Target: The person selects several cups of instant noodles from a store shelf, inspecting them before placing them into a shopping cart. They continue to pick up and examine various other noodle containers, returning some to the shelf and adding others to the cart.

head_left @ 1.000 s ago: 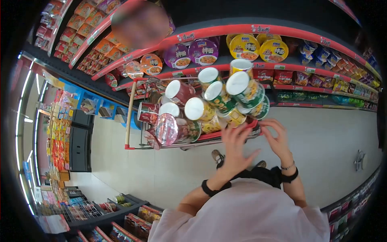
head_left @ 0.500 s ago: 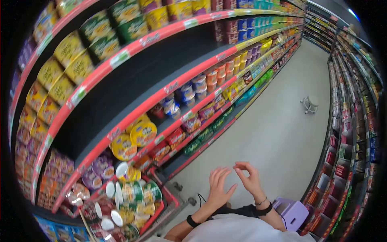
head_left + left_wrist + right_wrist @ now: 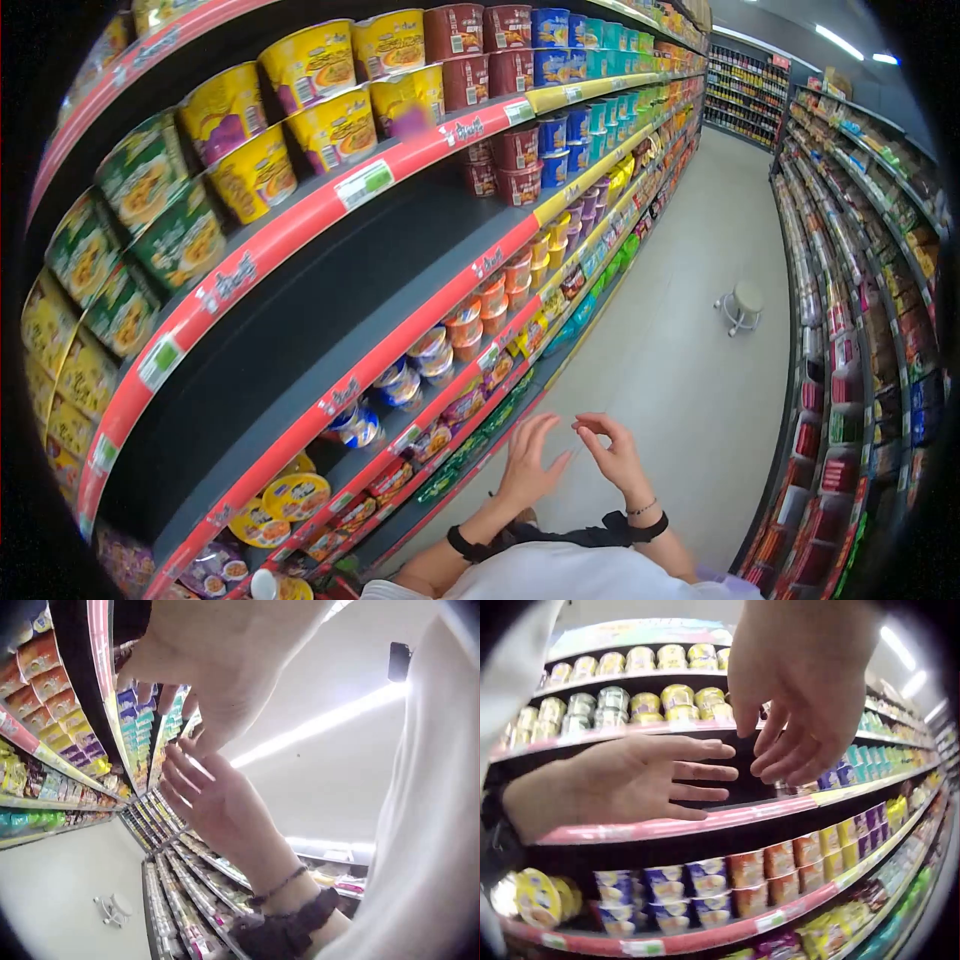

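My left hand point(image 3: 528, 462) is raised in front of my body with its fingers loosely bent and nothing in it. Close beside it, my right hand point(image 3: 612, 456) is held up the same way, fingers relaxed and likewise bare. In the right wrist view the left hand point(image 3: 622, 781) shows straight, spread fingers pointing toward the right hand point(image 3: 802, 697). Both are apart from the shelves. Nearest them in the head view are orange noodle cups point(image 3: 464, 325) and blue-and-white cups point(image 3: 400, 384) on a lower shelf.
Yellow noodle buckets point(image 3: 332, 128), green buckets point(image 3: 178, 245) and dark red ones point(image 3: 464, 80) stand on the upper shelf, above a dark shelf point(image 3: 300, 310). A white-lidded cup point(image 3: 265, 585) shows at the bottom left. Farther down the aisle floor point(image 3: 640, 350) stands a stool point(image 3: 742, 303).
Both hands have come away from the cart's handle and are now raised before my body. The view has swung right along the aisle, leaving the loaded cart mostly out of sight at lower left.
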Action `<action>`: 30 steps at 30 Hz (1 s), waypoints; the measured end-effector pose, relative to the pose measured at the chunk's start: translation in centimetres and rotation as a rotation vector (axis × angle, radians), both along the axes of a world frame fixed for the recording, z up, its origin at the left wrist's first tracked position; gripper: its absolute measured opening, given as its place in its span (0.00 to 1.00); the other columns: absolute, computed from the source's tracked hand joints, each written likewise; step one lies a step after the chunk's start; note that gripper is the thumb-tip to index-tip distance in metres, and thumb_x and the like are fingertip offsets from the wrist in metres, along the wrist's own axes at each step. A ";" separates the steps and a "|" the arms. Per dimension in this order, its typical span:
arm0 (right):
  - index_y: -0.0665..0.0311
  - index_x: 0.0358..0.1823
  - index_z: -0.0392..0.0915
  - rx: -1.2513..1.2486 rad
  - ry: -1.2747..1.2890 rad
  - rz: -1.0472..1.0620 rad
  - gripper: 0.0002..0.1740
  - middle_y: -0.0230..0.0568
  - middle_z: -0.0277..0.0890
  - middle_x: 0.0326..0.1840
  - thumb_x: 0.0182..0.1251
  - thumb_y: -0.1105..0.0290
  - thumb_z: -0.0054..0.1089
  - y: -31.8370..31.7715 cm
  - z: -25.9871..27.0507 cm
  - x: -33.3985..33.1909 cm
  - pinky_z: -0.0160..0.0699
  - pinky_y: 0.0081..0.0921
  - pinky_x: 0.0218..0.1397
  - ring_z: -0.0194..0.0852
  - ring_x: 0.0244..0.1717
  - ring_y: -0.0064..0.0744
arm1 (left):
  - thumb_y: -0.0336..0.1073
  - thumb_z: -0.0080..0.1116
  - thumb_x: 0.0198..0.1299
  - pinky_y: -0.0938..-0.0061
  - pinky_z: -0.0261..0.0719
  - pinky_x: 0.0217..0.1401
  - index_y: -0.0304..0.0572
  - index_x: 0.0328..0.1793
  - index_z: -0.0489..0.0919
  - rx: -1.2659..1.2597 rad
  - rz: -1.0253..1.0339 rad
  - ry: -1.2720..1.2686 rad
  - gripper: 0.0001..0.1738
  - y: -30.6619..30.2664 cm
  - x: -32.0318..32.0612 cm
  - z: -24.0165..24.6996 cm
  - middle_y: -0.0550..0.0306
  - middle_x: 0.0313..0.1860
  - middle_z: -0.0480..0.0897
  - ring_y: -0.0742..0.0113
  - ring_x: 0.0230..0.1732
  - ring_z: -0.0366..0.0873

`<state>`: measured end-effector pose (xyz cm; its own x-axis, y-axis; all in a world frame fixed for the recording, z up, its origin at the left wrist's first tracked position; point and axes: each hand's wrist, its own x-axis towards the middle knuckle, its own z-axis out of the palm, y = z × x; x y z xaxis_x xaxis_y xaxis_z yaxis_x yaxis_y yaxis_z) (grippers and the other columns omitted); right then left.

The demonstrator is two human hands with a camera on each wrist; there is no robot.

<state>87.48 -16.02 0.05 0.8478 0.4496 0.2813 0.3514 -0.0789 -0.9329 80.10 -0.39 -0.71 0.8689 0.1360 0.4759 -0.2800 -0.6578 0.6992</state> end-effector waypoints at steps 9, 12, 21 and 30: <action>0.67 0.52 0.78 0.119 0.128 -0.065 0.14 0.37 0.80 0.45 0.68 0.71 0.60 4.5 -3.0 17.4 0.77 0.22 0.50 0.78 0.45 0.24 | 0.33 0.67 0.55 0.60 0.63 0.71 0.39 0.68 0.67 -0.138 0.095 0.012 0.33 7.6 15.3 2.0 0.44 0.66 0.68 0.48 0.69 0.64; 0.65 0.56 0.75 0.221 0.044 -0.039 0.17 0.40 0.74 0.57 0.67 0.71 0.60 7.8 -1.7 25.9 0.75 0.24 0.53 0.73 0.55 0.28 | 0.34 0.66 0.57 0.62 0.63 0.71 0.39 0.68 0.66 -0.130 0.174 -0.066 0.33 9.7 22.1 4.9 0.45 0.66 0.67 0.50 0.69 0.65; 0.60 0.69 0.64 0.257 -0.225 0.138 0.26 0.43 0.53 0.75 0.73 0.63 0.53 17.9 7.3 47.2 0.57 0.36 0.72 0.52 0.75 0.39 | 0.43 0.64 0.61 0.51 0.54 0.75 0.46 0.79 0.51 -0.357 0.399 -0.152 0.45 14.8 41.6 9.6 0.43 0.78 0.47 0.46 0.78 0.47; 0.70 0.73 0.55 0.372 -0.294 0.273 0.29 0.51 0.54 0.77 0.77 0.63 0.43 24.1 9.3 53.1 0.44 0.36 0.78 0.47 0.78 0.45 | 0.47 0.68 0.55 0.65 0.56 0.74 0.27 0.74 0.58 -0.254 0.555 -0.272 0.48 17.9 49.8 11.7 0.36 0.70 0.65 0.51 0.73 0.61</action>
